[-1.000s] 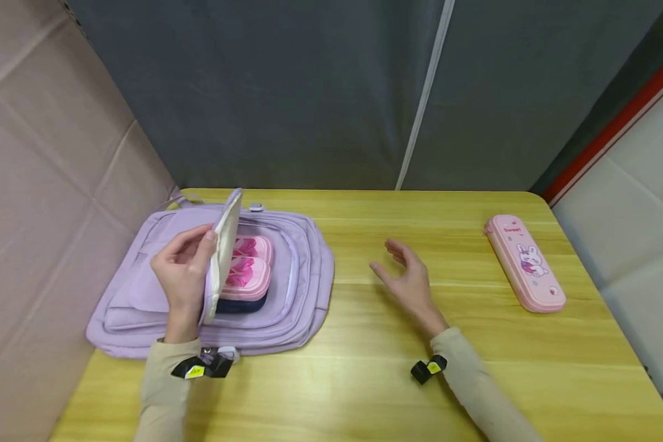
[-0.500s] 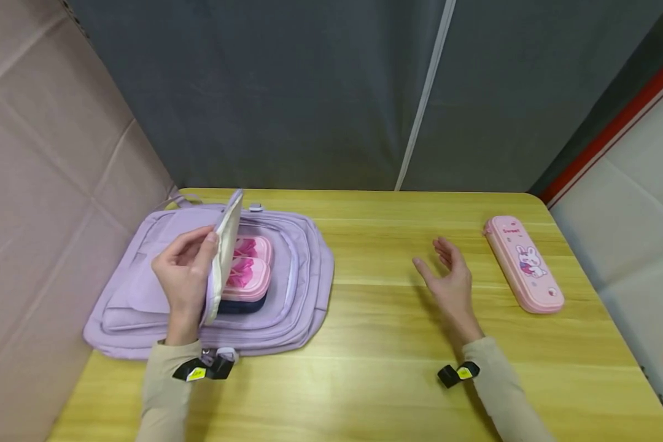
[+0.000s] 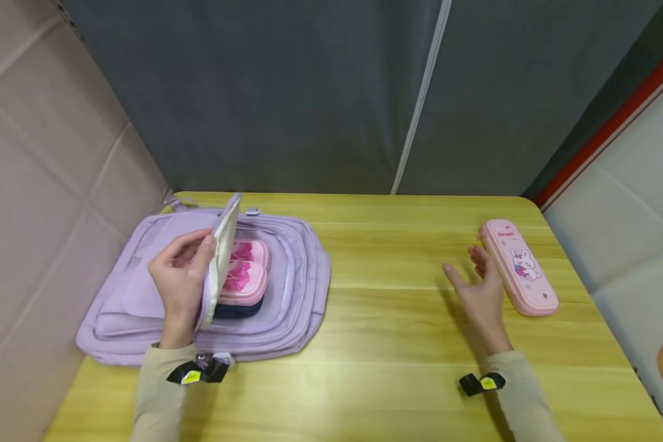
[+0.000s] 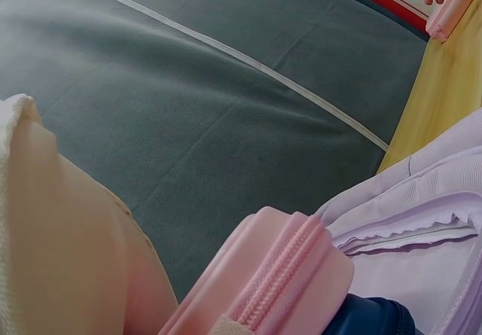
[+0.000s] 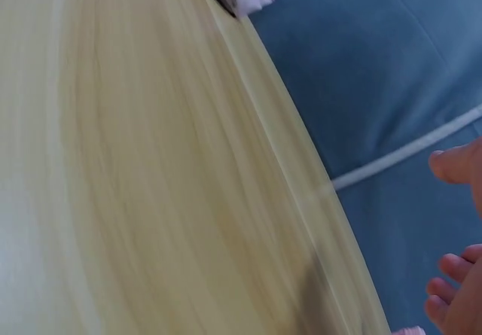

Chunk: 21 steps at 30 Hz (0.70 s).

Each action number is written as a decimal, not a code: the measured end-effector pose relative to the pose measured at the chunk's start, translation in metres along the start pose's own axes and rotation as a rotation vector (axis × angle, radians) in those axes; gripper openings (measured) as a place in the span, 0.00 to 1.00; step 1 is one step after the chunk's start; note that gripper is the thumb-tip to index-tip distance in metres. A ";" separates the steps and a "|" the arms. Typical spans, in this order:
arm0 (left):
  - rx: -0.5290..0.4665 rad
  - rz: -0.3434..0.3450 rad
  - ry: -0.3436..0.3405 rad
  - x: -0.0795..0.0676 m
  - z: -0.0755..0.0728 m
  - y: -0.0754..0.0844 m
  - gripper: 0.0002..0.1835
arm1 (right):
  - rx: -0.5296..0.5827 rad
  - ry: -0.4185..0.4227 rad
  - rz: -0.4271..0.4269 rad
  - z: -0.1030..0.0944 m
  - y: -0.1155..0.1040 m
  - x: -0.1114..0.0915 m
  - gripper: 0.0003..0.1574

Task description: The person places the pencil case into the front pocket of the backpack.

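A lilac backpack (image 3: 301,288) lies flat at the left of the table. My left hand (image 3: 179,276) pinches the edge of its front pocket flap (image 3: 221,261), lifted upright with the cream lining facing right. Beside the flap lie pink zipped cases with a rose print (image 3: 245,282), stacked over a dark blue case (image 3: 240,309); the flap hides their left part. At the right, a pink pencil case with a bunny (image 3: 520,268) rests on the table. Just left of it is my right hand (image 3: 483,298), thumb spread from the fingers, holding nothing.
The wooden table (image 3: 376,344) spans the space between the bag and the pencil case. Behind it hangs a dark grey curtain (image 3: 287,98). A pale padded wall (image 3: 50,202) stands at the left, a white panel (image 3: 635,239) at the right.
My right hand has moved rightward across the table, from the middle to beside the pink pencil case. The left hand keeps its hold on the flap.
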<state>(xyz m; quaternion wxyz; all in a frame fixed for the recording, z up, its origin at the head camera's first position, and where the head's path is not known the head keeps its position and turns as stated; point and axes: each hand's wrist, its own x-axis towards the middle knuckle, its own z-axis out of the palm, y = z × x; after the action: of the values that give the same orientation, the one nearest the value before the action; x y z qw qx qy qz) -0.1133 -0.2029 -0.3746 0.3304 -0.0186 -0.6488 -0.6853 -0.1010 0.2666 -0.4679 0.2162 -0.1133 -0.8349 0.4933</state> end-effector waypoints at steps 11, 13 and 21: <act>-0.010 0.011 -0.021 0.000 0.002 -0.001 0.12 | -0.081 0.164 0.132 -0.035 0.017 0.005 0.47; -0.007 0.013 -0.021 0.000 0.002 -0.001 0.12 | -0.106 0.187 0.183 -0.044 0.022 0.007 0.47; 0.024 -0.001 -0.010 0.000 0.000 -0.001 0.12 | -0.180 0.222 0.322 -0.064 0.035 0.006 0.49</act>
<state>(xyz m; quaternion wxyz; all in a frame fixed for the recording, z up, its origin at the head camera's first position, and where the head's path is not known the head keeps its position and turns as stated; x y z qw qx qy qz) -0.1135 -0.2028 -0.3750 0.3273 -0.0178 -0.6585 -0.6775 -0.0772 0.3360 -0.4704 0.2144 -0.3180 -0.8176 0.4294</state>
